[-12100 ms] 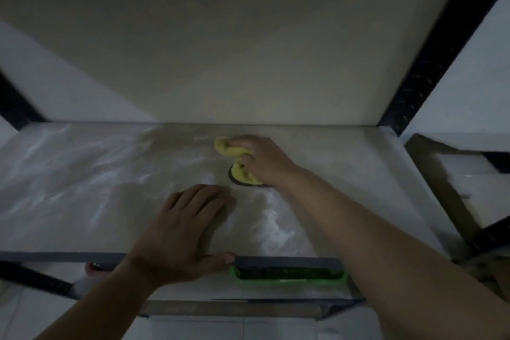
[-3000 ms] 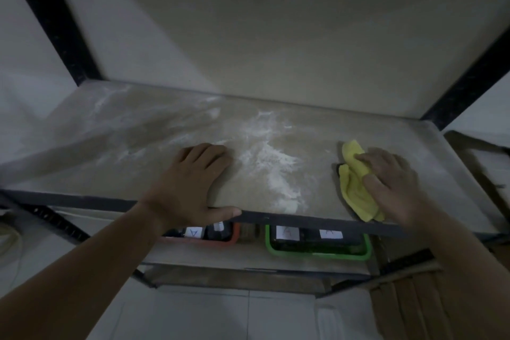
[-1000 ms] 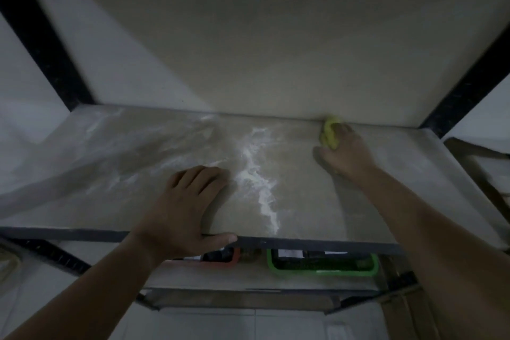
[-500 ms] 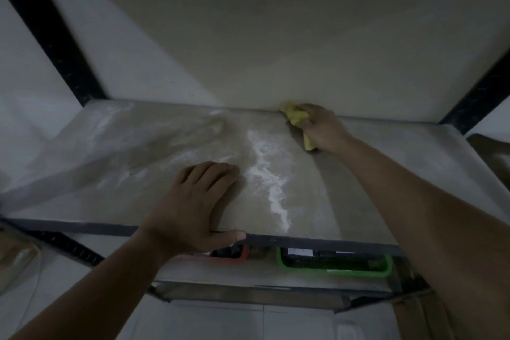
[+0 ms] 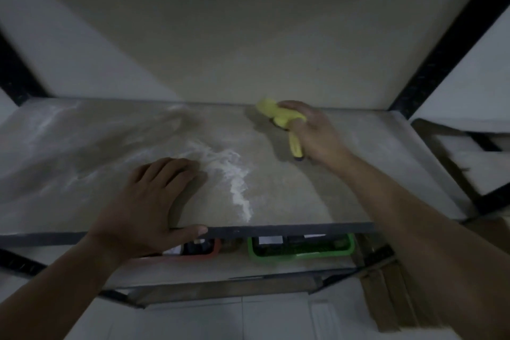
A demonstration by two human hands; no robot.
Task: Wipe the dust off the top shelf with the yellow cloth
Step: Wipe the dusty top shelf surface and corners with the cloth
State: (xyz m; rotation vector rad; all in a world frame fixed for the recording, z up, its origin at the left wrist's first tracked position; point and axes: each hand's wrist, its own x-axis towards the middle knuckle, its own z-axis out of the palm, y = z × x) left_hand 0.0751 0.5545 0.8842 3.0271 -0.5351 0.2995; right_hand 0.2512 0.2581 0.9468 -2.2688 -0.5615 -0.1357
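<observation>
The left hand [image 5: 154,201] is laid flat on the top shelf [image 5: 289,196], thumb over its front edge, beside a white dust ridge [image 5: 236,176]. Near the back edge, the bunched yellow cloth [image 5: 278,116], blurred and partly hidden, is gripped by the right hand [image 5: 314,134].

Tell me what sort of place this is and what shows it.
Probably a storeroom: a black-framed rack with a dusty top shelf, a green bin and a red bin on the shelf below, and cardboard at the right.
</observation>
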